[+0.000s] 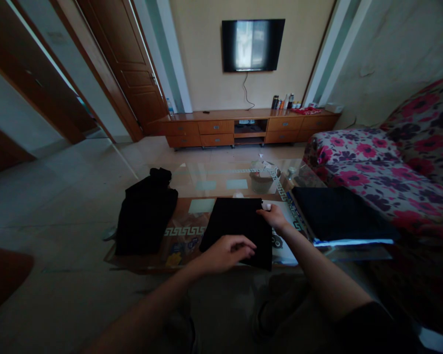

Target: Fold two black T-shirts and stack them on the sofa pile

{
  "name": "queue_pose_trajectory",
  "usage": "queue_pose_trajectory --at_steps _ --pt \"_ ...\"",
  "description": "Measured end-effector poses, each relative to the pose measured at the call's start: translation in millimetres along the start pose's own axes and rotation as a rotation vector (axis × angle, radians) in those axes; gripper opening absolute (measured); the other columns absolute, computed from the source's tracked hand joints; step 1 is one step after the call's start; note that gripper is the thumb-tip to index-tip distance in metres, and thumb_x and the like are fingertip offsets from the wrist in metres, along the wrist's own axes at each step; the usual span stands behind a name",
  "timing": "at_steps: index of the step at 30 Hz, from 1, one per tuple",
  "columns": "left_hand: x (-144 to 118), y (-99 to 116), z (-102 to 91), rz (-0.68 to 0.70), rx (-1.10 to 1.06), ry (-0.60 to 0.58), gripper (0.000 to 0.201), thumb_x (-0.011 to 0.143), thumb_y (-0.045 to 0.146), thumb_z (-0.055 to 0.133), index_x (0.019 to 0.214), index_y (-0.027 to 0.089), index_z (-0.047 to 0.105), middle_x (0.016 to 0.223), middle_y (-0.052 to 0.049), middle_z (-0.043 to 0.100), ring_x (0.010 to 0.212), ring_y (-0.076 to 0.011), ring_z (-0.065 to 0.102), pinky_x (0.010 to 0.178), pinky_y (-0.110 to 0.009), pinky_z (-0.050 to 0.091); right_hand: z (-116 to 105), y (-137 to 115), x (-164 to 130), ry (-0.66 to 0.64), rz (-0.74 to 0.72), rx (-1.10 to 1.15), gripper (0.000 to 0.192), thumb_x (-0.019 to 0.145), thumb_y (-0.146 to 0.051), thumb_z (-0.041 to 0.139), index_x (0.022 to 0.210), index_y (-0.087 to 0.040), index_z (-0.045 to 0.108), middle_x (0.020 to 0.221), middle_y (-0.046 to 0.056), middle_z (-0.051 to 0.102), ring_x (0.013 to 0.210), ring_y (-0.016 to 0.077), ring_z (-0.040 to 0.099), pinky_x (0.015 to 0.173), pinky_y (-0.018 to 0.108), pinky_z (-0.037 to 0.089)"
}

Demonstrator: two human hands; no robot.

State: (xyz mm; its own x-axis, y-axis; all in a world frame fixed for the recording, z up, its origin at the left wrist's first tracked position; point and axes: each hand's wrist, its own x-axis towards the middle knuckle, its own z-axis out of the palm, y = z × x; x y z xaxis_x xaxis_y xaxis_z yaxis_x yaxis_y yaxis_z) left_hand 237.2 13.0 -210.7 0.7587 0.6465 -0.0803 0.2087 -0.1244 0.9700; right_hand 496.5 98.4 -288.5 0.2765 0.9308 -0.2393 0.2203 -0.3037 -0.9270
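A folded black garment [236, 221] lies flat on the glass coffee table [184, 189] in front of me; its exact kind does not show. At its upper right corner my right hand [275, 218] pinches the edge between thumb and fingers, beside a small white piece. My left hand [231, 251] is over the garment's lower part, fingers loosely bent and thumb apart, with nothing held in it. Whether its fingertips touch the fabric I cannot tell. Further left, a heap of loose black clothing [145, 214] rests on the table. A flat stack of dark folded cloth [341, 214] sits on the right.
A basket [263, 182] shows near the table's far side, by a small glass jar [291, 172]. A floral sofa [365, 172] stands close on the right. Beyond the table are a low wooden cabinet [216, 129] and a wall-mounted television [253, 45].
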Motion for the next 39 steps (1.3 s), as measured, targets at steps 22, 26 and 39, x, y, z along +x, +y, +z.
queue_pose_trajectory --at_steps 22,26,39 --pt "0.0 -23.4 -74.1 -0.082 -0.616 0.48 0.06 0.072 0.036 0.089 0.123 0.014 0.068 0.128 -0.016 0.07 0.122 -0.0338 0.064 0.113 -0.051 0.044 -41.6 -56.6 -59.7 -0.432 -0.13 0.506 0.052 0.071 -0.03 0.089 0.116 -0.025 0.064 0.108 0.001 0.073 0.095 0.0168 0.068 0.089 0.029 0.052" --pt "0.4 -23.0 -78.0 -0.082 -0.637 0.499 0.051 0.081 0.044 0.08 0.12 0.014 0.069 0.12 -0.014 0.073 0.115 -0.0309 0.068 0.109 -0.047 0.049 -41.2 -60.1 -65.1 -0.485 -0.086 0.425 0.036 0.076 -0.036 0.086 0.103 -0.02 0.07 0.1 0.004 0.077 0.088 0.0175 0.071 0.082 0.028 0.055" --pt "-9.7 -14.5 -89.2 -0.073 -0.678 0.485 0.045 0.089 0.051 0.07 0.113 0.014 0.072 0.109 -0.014 0.077 0.113 -0.0295 0.069 0.101 -0.041 0.054 -42.9 -70.6 -75.4 -0.505 -0.082 0.369 0.038 0.078 -0.041 0.084 0.11 -0.024 0.074 0.106 0.005 0.077 0.091 0.0204 0.073 0.084 0.029 0.058"
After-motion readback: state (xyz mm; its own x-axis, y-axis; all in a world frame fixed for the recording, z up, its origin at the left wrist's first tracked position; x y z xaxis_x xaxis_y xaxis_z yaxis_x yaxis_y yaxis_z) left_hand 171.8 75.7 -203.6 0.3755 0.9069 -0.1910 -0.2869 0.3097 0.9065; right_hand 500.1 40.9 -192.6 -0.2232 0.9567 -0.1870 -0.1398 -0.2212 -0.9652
